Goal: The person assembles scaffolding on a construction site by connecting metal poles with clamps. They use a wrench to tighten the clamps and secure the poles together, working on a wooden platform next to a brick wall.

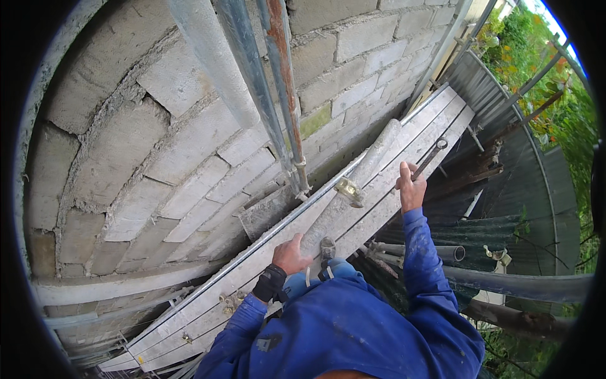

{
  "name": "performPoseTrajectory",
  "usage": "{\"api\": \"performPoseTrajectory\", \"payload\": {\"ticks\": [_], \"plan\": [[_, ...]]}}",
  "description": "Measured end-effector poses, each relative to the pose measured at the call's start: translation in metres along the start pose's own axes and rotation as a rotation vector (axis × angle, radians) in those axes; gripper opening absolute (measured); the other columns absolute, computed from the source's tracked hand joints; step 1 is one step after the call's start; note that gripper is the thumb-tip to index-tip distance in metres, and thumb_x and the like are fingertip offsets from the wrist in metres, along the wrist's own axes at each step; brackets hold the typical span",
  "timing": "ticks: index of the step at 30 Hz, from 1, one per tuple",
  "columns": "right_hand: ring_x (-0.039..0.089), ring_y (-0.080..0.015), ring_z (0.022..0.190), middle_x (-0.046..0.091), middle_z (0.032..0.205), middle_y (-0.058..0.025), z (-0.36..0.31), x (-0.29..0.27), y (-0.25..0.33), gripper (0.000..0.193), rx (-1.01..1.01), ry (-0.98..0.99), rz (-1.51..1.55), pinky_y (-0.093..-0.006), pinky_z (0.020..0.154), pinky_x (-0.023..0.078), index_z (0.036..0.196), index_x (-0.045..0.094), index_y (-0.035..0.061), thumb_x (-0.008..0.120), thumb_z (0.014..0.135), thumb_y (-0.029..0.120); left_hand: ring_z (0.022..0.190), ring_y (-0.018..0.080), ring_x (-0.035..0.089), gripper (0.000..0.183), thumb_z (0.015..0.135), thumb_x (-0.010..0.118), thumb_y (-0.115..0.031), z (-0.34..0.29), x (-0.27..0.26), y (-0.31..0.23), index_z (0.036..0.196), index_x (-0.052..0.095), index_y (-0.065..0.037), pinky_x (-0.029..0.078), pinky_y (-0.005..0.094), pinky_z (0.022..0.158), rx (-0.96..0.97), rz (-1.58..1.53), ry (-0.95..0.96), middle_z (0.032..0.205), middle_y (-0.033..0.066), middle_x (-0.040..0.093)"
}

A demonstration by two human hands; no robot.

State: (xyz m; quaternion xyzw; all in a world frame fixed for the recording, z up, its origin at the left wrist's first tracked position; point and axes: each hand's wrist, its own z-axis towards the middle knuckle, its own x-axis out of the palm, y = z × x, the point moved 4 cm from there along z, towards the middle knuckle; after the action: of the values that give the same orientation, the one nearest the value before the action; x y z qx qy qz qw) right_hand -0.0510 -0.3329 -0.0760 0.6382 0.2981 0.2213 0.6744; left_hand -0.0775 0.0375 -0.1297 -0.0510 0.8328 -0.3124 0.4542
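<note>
Head | right hand [411,186]: curled around metal tool [432,156] | left hand [291,254]: part-open, against pipe [328,222]

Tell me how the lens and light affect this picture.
In the head view, fisheye distortion bends the block wall and black borders ring the image; daylight looks mostly soft, though the sky glares upper right; the left hand and right hand look fairly sharp.
</note>
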Motion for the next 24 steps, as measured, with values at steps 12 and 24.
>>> {"api": "performPoseTrajectory", "payload": {"ticks": [12,24], "plan": [[0.064,-0.0288,0.107,0.062,0.117,-0.0178,0.053,0.03,0.055,0.062,0.041,0.334,0.797,-0.0442,0.091,0.051,0.133,0.047,0.0008,0.037,0.103,0.054,0.103,0.0445,0.063,0.067,0.071,0.075,-0.033,0.034,0.006,0.004,0.129,0.052,-0.005,0.05,0.0496,0.09,0.167,-0.167,-0.153,0.109,0.0259,0.067],[0.065,-0.0252,0.095,0.065,0.108,-0.0164,-0.052,0.158,0.079,0.073,-0.276,0.486,0.615,-0.0376,0.085,0.052,0.127,0.048,-0.0011,0.049,0.094,0.064,0.114,0.0333,0.061,0.069,0.071,0.079,-0.031,0.149,0.051,0.074,0.129,0.053,-0.005,0.047,0.0417,0.097,-0.001,-0.222,0.013,0.12,0.0186,0.064]]}}
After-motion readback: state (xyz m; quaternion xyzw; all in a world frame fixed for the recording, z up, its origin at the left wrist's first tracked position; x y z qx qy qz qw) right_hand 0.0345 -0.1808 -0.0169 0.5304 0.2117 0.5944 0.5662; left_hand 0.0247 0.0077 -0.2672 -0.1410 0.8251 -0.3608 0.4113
